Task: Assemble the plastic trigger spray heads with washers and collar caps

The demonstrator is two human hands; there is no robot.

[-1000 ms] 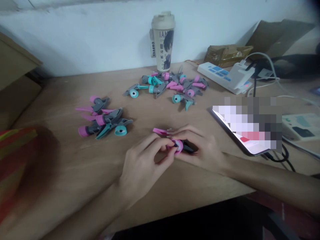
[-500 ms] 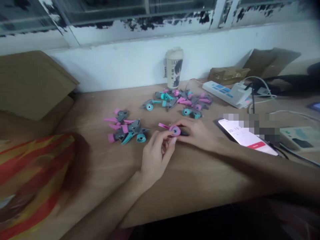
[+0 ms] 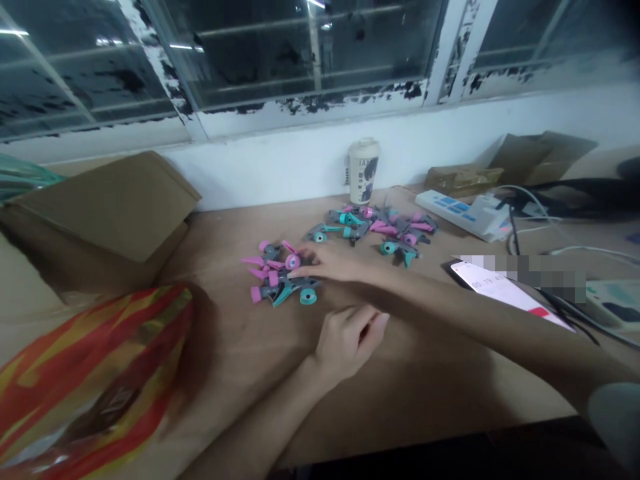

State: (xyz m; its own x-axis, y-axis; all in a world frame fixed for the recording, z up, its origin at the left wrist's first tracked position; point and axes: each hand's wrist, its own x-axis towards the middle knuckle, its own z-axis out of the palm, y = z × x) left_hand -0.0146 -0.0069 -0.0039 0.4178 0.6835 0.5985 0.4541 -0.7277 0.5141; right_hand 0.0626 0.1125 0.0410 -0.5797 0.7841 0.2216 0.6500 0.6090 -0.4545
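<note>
My right hand (image 3: pixel 327 264) reaches across to the left, its fingertips pinched on a pink and grey plastic clip (image 3: pixel 292 261) at the edge of the near pile of clips (image 3: pixel 280 288). That pile holds several grey clips with pink or teal parts. My left hand (image 3: pixel 350 335) rests on the wooden table (image 3: pixel 430 387) nearer to me, fingers loosely curled with nothing in them. A second, larger pile of the same clips (image 3: pixel 385 228) lies farther back, in front of a lidded cup (image 3: pixel 363 171).
A phone (image 3: pixel 505 293) lies face up at the right, with a white power strip (image 3: pixel 465 210) and cables behind it. Cardboard boxes (image 3: pixel 110 213) stand at the left. A red and yellow bag (image 3: pixel 85 380) fills the near left corner. A window runs along the back wall.
Both hands were together on one pink clip. My right hand has carried it left to the near pile, and my left hand has let go and dropped back. The view has tilted up.
</note>
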